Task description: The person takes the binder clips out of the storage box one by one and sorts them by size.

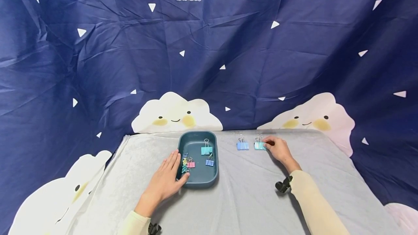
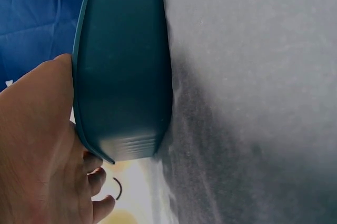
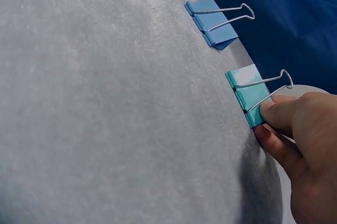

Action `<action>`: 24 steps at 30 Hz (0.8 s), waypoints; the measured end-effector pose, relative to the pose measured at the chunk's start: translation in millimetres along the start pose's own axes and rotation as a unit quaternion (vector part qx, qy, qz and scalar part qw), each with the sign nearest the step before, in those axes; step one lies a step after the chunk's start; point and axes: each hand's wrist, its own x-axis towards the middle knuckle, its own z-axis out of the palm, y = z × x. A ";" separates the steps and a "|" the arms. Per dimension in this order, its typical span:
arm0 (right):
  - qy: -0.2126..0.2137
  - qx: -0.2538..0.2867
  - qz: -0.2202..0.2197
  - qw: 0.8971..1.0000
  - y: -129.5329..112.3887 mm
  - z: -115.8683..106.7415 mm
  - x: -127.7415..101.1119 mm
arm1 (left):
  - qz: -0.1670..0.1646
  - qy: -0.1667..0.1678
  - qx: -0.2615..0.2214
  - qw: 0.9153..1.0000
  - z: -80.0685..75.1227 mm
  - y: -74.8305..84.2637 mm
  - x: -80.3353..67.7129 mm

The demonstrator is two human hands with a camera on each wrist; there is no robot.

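We see the right hand [image 3: 300,145] pinching a teal binder clip [image 3: 251,97] on the table's far right; it is light, stiff, probably slick. Left hand [image 1: 166,180] lies flat against the tray [image 1: 212,177].

Matt, seemingly plastic tray [image 1: 197,182]; velvety tablecloth [image 1: 248,195]

The head camera looks forward and down at the grey tabletop [image 1: 248,191] from mid-distance. The left wrist camera, rolled sideways, sits close against the teal tray [image 2: 124,71], shared at 11 o'clock. The right wrist camera nears the turquoise binder clip [image 3: 251,93], shared at 1 o'clock.
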 end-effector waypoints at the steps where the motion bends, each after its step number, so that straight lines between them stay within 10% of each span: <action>1: -0.001 0.001 0.001 1.000 -0.7 -0.2 -0.6 | 0.001 0.001 0.002 1.000 0.0 0.0 -0.1; 24: 0.021 0.047 -0.028 0.998 -23.8 -17.5 0.1 | 0.001 0.004 -0.008 1.000 -2.0 1.9 -0.9</action>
